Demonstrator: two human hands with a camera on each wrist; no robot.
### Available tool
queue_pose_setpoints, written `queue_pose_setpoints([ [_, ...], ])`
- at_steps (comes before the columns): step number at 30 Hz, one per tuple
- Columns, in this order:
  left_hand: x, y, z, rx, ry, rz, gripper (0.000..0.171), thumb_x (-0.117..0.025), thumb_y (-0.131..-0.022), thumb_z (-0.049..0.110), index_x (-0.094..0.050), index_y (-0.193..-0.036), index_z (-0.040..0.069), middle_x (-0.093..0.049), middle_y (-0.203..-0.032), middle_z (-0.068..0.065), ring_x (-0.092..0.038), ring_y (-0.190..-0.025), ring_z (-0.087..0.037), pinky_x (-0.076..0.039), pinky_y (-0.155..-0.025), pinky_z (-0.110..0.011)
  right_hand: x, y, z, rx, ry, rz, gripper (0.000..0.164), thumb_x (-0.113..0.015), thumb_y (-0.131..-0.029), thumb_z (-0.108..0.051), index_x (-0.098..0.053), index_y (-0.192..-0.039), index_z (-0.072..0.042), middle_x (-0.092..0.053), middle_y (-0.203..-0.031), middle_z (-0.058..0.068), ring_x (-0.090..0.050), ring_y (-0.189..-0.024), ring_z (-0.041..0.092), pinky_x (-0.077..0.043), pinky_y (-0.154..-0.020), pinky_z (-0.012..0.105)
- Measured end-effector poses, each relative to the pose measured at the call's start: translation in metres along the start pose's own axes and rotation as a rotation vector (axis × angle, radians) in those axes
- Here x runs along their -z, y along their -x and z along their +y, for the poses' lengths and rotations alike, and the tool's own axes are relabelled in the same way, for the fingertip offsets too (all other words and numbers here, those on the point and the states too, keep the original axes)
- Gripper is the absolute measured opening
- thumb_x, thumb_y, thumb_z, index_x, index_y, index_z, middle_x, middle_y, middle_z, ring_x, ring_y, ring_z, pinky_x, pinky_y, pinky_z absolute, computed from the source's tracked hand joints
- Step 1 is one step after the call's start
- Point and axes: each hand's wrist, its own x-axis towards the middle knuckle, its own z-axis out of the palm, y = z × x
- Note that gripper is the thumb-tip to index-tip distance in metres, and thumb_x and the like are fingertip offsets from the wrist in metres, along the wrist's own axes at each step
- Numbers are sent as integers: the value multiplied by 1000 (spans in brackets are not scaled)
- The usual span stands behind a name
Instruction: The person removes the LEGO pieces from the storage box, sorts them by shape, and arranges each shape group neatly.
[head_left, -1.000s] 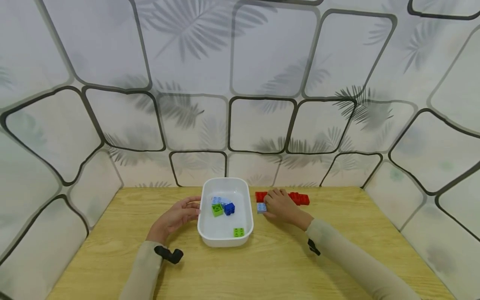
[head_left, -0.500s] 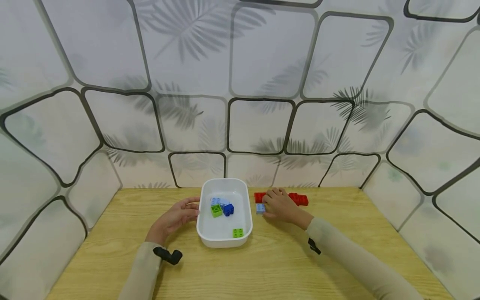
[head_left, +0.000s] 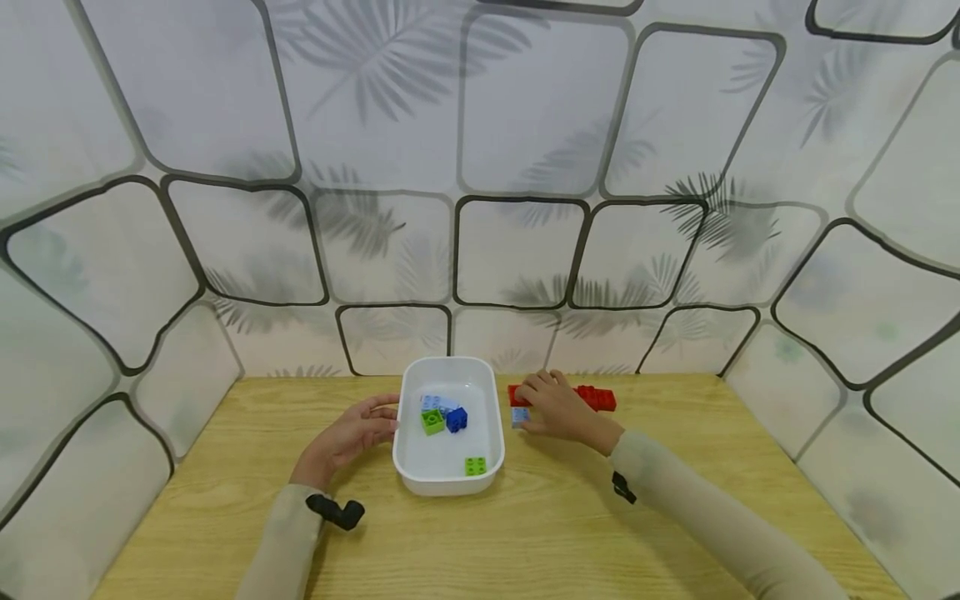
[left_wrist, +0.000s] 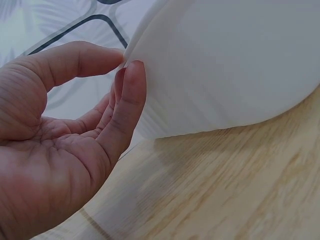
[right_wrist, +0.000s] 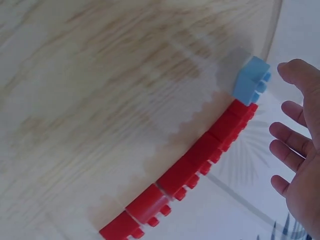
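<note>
In the head view my left hand is at the left side of a white plastic tub. The left wrist view shows its thumb and fingertips pinching the tub's rim. My right hand hovers over a row of red toy bricks, partly hiding it. Beside the row's left end sits a light blue toy brick. In the right wrist view the fingers are spread and apart from the light blue brick, holding nothing.
Inside the tub lie light blue bricks, a dark blue brick, a green brick and, nearer the front, another green brick. The wooden table meets a patterned wall at the back.
My right hand has loosened from the bricks and shifted slightly left and up. The left hand and the tub stay in place.
</note>
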Motion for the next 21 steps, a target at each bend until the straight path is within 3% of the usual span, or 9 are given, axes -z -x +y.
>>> queue_pose_setpoints([
  [12,1,-1,1,0,14,3,63,-54,-101,-4,-22,-154,-13,-65,-110,-1,-68,-96,-8,-59,-89,-23,15,-27,-13,14,-66,60,33,-80,-84,-9,-67,-113,-12,-64,-111,7,-55,-105,27,-45,-92,48],
  [21,1,0,-2,1,29,0,63,-54,-102,-3,-21,-155,-11,-65,-111,0,-68,-98,-9,-59,-90,-23,29,-41,-37,47,-152,-3,31,-81,-87,-18,-67,-115,-15,-63,-114,5,-55,-109,26,-44,-96,50],
])
